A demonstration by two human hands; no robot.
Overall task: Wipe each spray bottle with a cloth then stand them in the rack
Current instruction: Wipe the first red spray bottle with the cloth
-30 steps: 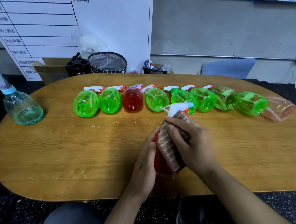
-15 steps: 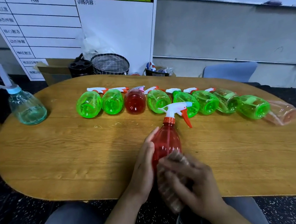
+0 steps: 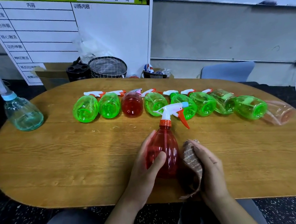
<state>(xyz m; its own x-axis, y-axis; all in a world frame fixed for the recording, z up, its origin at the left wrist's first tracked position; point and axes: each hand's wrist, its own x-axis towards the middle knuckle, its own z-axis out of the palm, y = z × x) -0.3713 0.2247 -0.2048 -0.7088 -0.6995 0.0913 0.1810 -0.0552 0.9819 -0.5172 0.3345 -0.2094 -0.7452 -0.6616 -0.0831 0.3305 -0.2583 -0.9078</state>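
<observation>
A red spray bottle with a white trigger head stands upright near the table's front edge. My left hand grips its body from the left, thumb across the front. My right hand holds a brown striped cloth against the bottle's right side. Behind, a row of spray bottles lies on its side: several green ones, one red and a clear pinkish one at the right end. No rack is visible.
A clear bluish bottle with a tall nozzle stands at the wooden table's far left. Beyond the table are a wire basket, a black holder, a whiteboard and a blue chair.
My right hand with the cloth slid from the bottle's neck down to its base, then moved to the bottle's right side. My left hand kept its hold.
</observation>
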